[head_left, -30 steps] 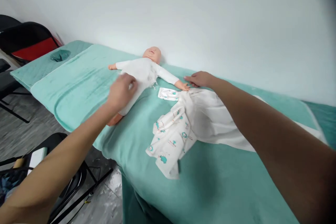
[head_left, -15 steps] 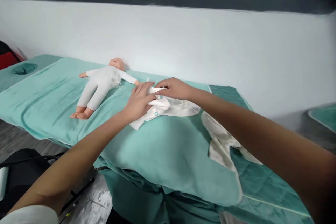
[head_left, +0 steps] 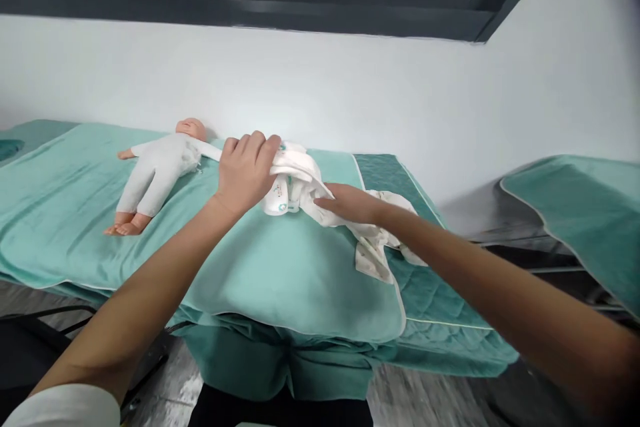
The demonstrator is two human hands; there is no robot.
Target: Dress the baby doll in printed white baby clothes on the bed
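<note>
White cloth [head_left: 300, 180] with teal prints, doll [head_left: 155, 170] in white, teal blanket [head_left: 280, 267].

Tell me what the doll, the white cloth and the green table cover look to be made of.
The doll: head and feet look like smooth matte plastic or vinyl; its body wears a soft white suit. The white cloth: thin soft fabric, likely cotton; it bunches in the left hand and drapes limply. The green cover: fuzzy matte towelling or fleece, by its nap.

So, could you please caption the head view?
Left hand grips a white cloth, right hand flat on it, beside a doll.
</note>
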